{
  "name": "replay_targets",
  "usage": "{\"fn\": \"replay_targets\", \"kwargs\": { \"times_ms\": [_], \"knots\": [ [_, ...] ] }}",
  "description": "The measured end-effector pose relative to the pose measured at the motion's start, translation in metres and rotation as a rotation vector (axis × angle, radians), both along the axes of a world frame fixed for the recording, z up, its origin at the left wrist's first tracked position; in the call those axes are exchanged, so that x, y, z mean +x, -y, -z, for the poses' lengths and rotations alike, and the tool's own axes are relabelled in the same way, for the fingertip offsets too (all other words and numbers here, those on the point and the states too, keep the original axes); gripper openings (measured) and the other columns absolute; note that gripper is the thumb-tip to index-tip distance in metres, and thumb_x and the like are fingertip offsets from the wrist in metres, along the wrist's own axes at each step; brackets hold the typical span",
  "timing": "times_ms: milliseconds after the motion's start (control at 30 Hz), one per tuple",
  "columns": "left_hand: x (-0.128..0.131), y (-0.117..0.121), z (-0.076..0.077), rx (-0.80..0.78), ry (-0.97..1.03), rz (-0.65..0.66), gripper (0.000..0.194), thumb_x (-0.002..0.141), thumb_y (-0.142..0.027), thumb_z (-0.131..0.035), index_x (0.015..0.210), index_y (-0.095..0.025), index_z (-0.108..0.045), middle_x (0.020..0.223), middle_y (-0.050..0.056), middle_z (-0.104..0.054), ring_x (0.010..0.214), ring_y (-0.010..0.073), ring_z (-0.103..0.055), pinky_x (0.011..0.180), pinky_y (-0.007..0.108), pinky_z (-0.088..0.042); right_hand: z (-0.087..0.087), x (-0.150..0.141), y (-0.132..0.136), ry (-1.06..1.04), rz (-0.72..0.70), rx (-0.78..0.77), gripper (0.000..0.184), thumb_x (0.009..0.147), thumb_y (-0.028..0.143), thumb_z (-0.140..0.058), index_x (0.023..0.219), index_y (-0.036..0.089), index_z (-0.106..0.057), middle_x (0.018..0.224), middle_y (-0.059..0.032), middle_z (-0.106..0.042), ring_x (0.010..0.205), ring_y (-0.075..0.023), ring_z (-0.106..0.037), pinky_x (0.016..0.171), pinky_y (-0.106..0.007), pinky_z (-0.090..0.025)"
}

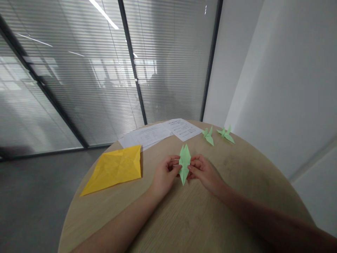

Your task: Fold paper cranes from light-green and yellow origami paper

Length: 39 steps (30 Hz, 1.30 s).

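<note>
A light green piece of folded origami paper [184, 160] is held upright between both hands near the middle of the table. It is a narrow diamond with two points at the top and a sharp tip at the bottom. My left hand [166, 173] pinches its left edge, thumb in front. On the other edge, my right hand [204, 172] grips it the same way, with fingers partly behind the paper. Two finished-looking green paper cranes, one [209, 136] nearer and another [226, 134] farther right, rest beyond my right hand.
The round wooden table [168, 225] carries a creased yellow sheet [118, 167] on the left. Several white printed sheets [147, 135] overlap at the far edge. Behind stand glass panels with blinds [173, 70]; a white wall [295, 77] rises on the right.
</note>
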<state>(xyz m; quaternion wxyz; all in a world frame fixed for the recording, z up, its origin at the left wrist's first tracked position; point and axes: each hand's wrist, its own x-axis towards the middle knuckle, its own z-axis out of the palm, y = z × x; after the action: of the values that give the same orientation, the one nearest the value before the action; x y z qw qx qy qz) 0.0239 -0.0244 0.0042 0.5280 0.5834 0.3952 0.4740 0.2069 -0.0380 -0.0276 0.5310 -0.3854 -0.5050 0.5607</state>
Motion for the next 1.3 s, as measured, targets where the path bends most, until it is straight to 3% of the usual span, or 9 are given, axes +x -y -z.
{"fn": "replay_targets", "kwargs": {
  "times_ms": [167, 467, 633, 767, 867, 1000, 1167, 1300],
  "knots": [
    [-0.0022, -0.0031, 0.0028, -0.039, -0.047, 0.01, 0.02, 0.078, -0.032, -0.076, 0.089, -0.016, -0.072, 0.079, 0.004, -0.074, 0.071, 0.0178, -0.069, 0.068, 0.031, -0.058, 0.003, 0.0001, -0.0011, 0.015, 0.004, -0.006, 0.037, 0.079, 0.05, -0.083, 0.093, 0.022, -0.062, 0.083, -0.0013, -0.074, 0.073, -0.0188, -0.074, 0.073, -0.034, -0.063],
    [-0.0036, -0.0012, -0.0032, -0.148, 0.002, 0.056, 0.029, 0.077, -0.042, -0.08, 0.088, -0.016, -0.071, 0.076, 0.003, -0.072, 0.068, 0.0154, -0.068, 0.067, 0.029, -0.058, 0.0055, 0.0038, -0.0032, 0.092, 0.059, 0.023, 0.021, 0.079, 0.041, -0.078, 0.089, 0.023, -0.071, 0.082, -0.0005, -0.075, 0.071, -0.0179, -0.071, 0.073, -0.033, -0.06],
    [-0.0036, -0.0042, -0.0009, -0.131, 0.009, 0.025, 0.034, 0.07, -0.038, -0.085, 0.084, -0.017, -0.062, 0.065, -0.003, -0.064, 0.058, 0.012, -0.062, 0.057, 0.025, -0.053, 0.0024, 0.0055, 0.0007, 0.138, 0.056, 0.054, 0.025, 0.084, 0.046, -0.074, 0.093, 0.023, -0.071, 0.086, -0.0024, -0.074, 0.074, -0.0198, -0.072, 0.074, -0.036, -0.061],
    [-0.0039, -0.0063, 0.0007, -0.109, 0.024, 0.023, 0.037, 0.068, -0.037, -0.086, 0.086, -0.019, -0.058, 0.064, -0.005, -0.063, 0.056, 0.0113, -0.061, 0.056, 0.024, -0.051, 0.0002, 0.0029, 0.0024, 0.09, 0.015, 0.066, 0.034, 0.082, 0.047, -0.08, 0.096, 0.025, -0.059, 0.085, -0.0011, -0.074, 0.075, -0.0211, -0.073, 0.071, -0.036, -0.062],
    [-0.0035, -0.0057, 0.0001, -0.096, 0.03, 0.052, 0.039, 0.068, -0.037, -0.086, 0.09, -0.019, -0.059, 0.065, -0.004, -0.065, 0.058, 0.0119, -0.061, 0.058, 0.024, -0.051, 0.0016, 0.0023, 0.0001, 0.049, -0.008, 0.049, 0.046, 0.078, 0.045, -0.085, 0.105, 0.027, -0.053, 0.082, 0.0008, -0.075, 0.076, -0.0226, -0.075, 0.072, -0.037, -0.062],
    [-0.0031, -0.0039, -0.0015, -0.098, -0.032, 0.092, 0.04, 0.07, -0.039, -0.083, 0.099, -0.016, -0.066, 0.074, 0.0, -0.068, 0.064, 0.0136, -0.062, 0.062, 0.026, -0.05, 0.005, 0.0049, -0.0051, 0.074, -0.001, 0.021, 0.053, 0.077, 0.044, -0.086, 0.118, 0.024, -0.059, 0.088, -0.0034, -0.08, 0.081, -0.0254, -0.077, 0.081, -0.042, -0.061],
    [-0.0061, -0.0036, -0.0028, -0.033, -0.23, 0.079, 0.029, 0.076, -0.043, -0.076, 0.079, -0.015, -0.071, 0.068, 0.001, -0.063, 0.061, 0.0128, -0.054, 0.061, 0.027, -0.042, 0.0029, 0.0071, -0.005, 0.129, -0.019, 0.011, 0.038, 0.078, 0.047, -0.084, 0.105, 0.024, -0.069, 0.09, -0.0038, -0.081, 0.085, -0.0253, -0.077, 0.087, -0.041, -0.059],
    [-0.0078, -0.003, -0.0037, -0.057, -0.259, 0.075, 0.028, 0.075, -0.043, -0.074, 0.072, -0.016, -0.069, 0.065, 0.0, -0.062, 0.06, 0.0129, -0.052, 0.061, 0.028, -0.04, 0.0023, 0.0064, -0.0035, 0.164, -0.05, -0.017, 0.036, 0.077, 0.052, -0.084, 0.095, 0.023, -0.072, 0.09, -0.0045, -0.081, 0.086, -0.0254, -0.077, 0.086, -0.04, -0.059]
  ]
}}
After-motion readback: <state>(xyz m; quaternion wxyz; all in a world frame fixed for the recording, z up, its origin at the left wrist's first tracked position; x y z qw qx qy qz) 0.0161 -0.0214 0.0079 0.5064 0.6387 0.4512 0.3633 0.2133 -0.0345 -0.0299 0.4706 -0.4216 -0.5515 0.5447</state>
